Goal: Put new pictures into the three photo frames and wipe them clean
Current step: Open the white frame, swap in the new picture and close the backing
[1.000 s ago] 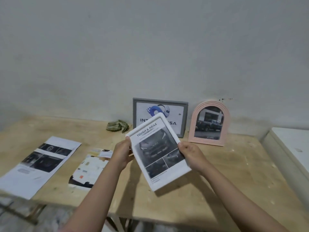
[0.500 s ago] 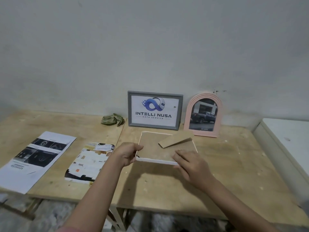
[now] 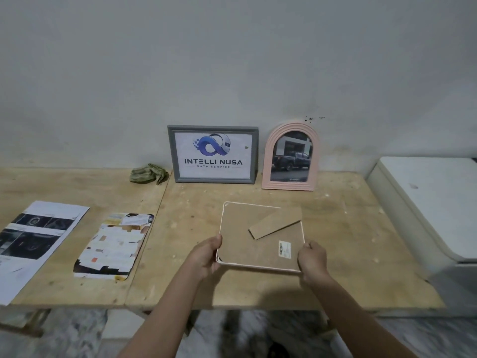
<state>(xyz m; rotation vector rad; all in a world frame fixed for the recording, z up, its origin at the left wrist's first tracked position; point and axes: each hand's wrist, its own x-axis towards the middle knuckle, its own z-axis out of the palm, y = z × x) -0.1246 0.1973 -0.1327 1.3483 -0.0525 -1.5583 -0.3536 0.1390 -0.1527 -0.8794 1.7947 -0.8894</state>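
Now turned face down from a second ago, white frame back-up over the worktop, clamped at both near corners by left hand and right hand fingers. Brown stand just beyond fingers, exposed; backing likely next to open.

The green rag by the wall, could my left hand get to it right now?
Probably yes, once freed. The left hand grips the white frame lying face down; the green rag sits left of the grey frame, and only bare table lies between.
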